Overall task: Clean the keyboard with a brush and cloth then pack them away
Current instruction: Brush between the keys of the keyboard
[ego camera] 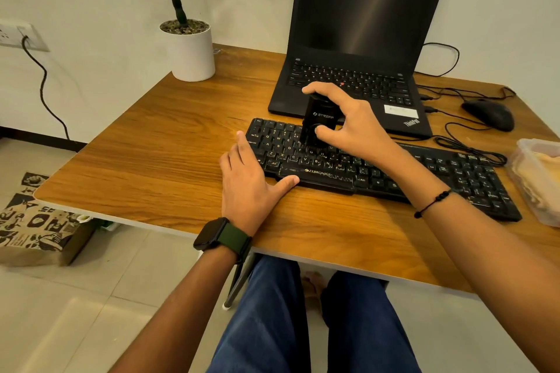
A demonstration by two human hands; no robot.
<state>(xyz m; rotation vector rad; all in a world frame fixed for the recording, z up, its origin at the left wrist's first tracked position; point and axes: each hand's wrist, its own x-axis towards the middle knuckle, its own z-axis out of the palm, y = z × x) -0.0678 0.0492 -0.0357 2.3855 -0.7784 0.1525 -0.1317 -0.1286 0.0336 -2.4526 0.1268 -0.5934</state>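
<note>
While the right hand (348, 121) pinches a squat black plastic brush with a printed logo (318, 121) between thumb and fingers, its bristle end meets the letter keys of the long black plastic keyboard (378, 172), roughly over the home row. In the head view, the only view given, the brush stands nearly upright, index finger arched over its top and thumb against its lower body. Left of that grip, the left hand (247, 179) lies flat with straight fingers, pressing the keyboard's left end and the wood-grain tabletop (151, 154), thumb along the front edge near the space bar; it holds nothing.

Beyond the grip sits an open black laptop with a dark screen (360, 39), its front edge just behind the brush. Far to the right of the grip, a clear plastic tub (536, 179) holds something pale yellow, probably the cloth, though I cannot tell for certain. A black mouse (489, 113) and looped cables (472, 148) lie behind the keyboard's right end.

Brushing looks underway, with the wiping and packing not yet done. The risks, as I judge them: the light pinch could let the brush tip over if bristles catch between keys; a hard stroke could slide the keyboard if the bracing hand lifts; a sweep away from the person could knock the laptop's edge.
</note>
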